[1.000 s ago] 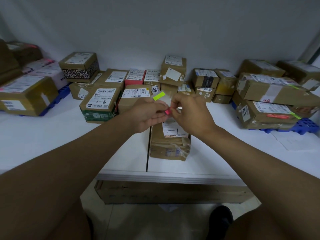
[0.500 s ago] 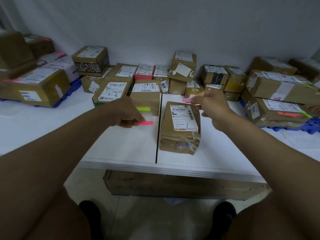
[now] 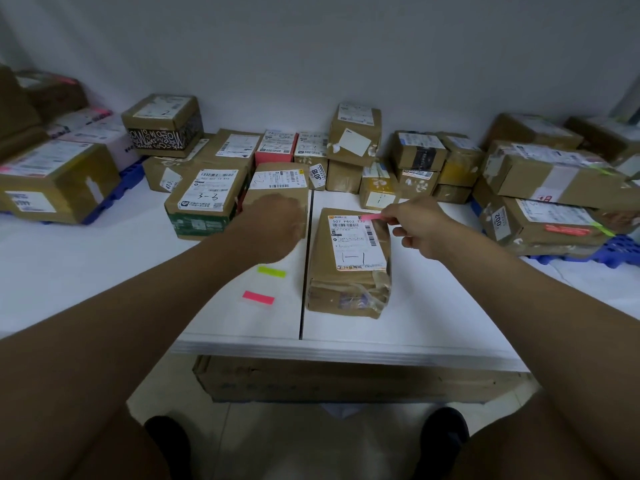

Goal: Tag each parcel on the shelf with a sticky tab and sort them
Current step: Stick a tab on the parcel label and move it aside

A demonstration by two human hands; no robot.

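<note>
Nearest the shelf's [image 3: 346, 344] front edge, a pink tab [image 3: 258, 297] and a yellow-green tab [image 3: 272, 271] are lying loose on the white surface, left of the centre seam. Just right of the seam, a brown parcel [image 3: 349, 265] is lying flat, label up. The right hand [image 3: 420, 226] is pinching another pink sticky tab [image 3: 371, 216] between thumb and forefinger at the label's far right corner. The left hand [image 3: 273, 226] is hovering knuckles-up, fingers curled under; whether it is holding anything cannot be told. More boxes [image 3: 207, 199] are crowding the shelf's back edge.

Both arms reach forward; left hand [image 3: 277, 223] loosely curled, right hand [image 3: 420, 226] pinching between thumb and forefinger
</note>
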